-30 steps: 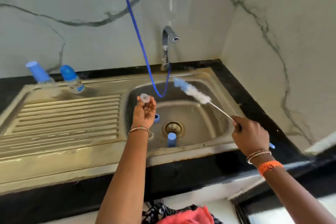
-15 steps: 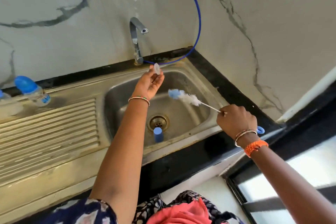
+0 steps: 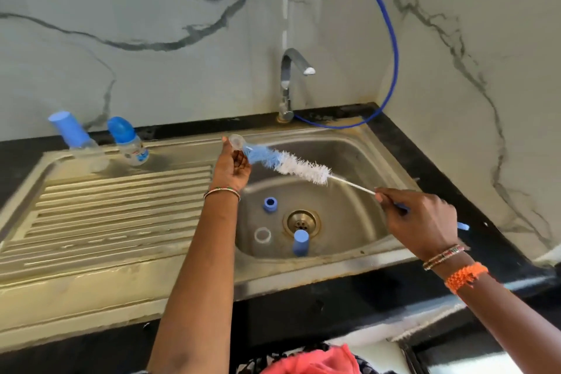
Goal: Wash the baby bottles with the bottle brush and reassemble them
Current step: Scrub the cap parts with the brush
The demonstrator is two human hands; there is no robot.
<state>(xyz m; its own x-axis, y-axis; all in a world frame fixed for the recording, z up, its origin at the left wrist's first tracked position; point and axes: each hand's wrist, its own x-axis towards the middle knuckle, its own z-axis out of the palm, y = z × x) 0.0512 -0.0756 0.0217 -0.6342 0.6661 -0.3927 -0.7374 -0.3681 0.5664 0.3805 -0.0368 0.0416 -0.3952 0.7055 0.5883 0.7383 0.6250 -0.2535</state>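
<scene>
Since half a second ago the long bottle brush with blue and white bristles point(image 3: 285, 162) has swung up from over the basin, and its blue tip now meets the small clear soft teat point(image 3: 236, 141). The left hand point(image 3: 232, 165) pinches that rounded, translucent teat between thumb and fingertips above the left rim of the dull stainless steel sink point(image 3: 349, 264). The right hand point(image 3: 422, 218) grips the brush by its thin white wire stem, with the blue handle end poking out behind the palm. The bristles look fuzzy and dense, blue at the tip half and white nearer the stem.

Three loose parts lie in the basin: one blue plastic screw ring point(image 3: 270, 204), one clear ring point(image 3: 262, 235) and one blue cylindrical cap point(image 3: 300, 242) beside the brass drain point(image 3: 301, 221). Two clear baby bottles with blue caps point(image 3: 129, 143) stand at the back of the ribbed drainboard point(image 3: 106, 206).
</scene>
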